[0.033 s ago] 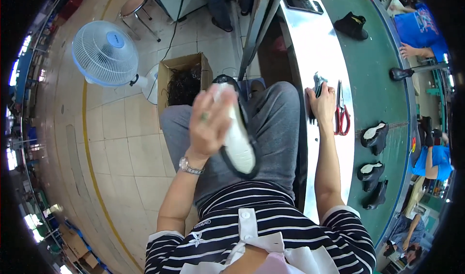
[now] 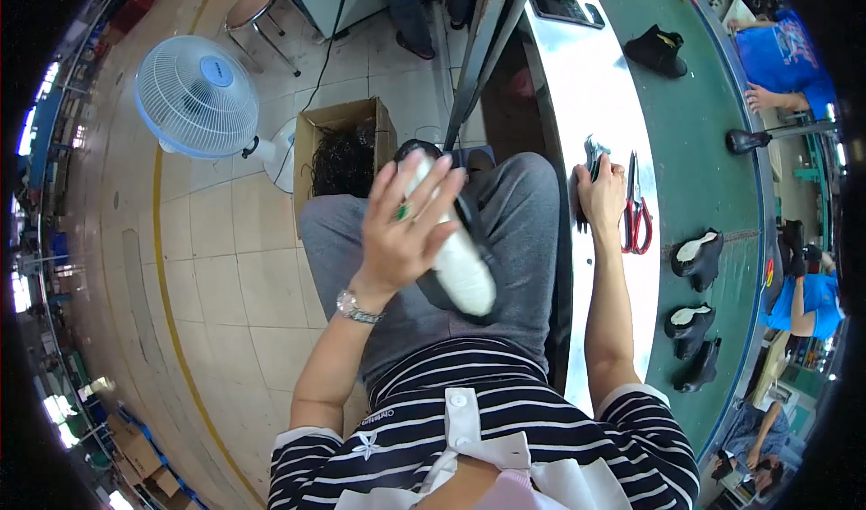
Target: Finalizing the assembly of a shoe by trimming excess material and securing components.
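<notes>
A black shoe (image 2: 465, 280) stands over my lap with its pale underside up, blurred along its edges. Across the upper part of that underside lies my left hand (image 2: 406, 217), open, its fingers stretched and spread. The hand hides part of the shoe, and what supports it underneath is not visible. On the shiny metal bench (image 2: 600, 330) to my right, my right hand (image 2: 603, 190) is closed over a pair of pliers (image 2: 594, 151); the metal head and dark handles show on either side of the fingers. Red-handled scissors (image 2: 639, 226) lie just right of that hand.
Several black shoes, one of them a dark shoe (image 2: 657, 50), stand on the green conveyor belt (image 2: 722, 176) beyond the bench. A phone (image 2: 566, 9) lies at the bench's far end. A cardboard box (image 2: 386, 131) of dark scraps and a fan (image 2: 197, 97) stand ahead-left.
My left hand has gone from blurred to sharper, with its fingers spread wider. The shoe's near end has swung slightly right and toward the far side. My right hand stays on the pliers.
</notes>
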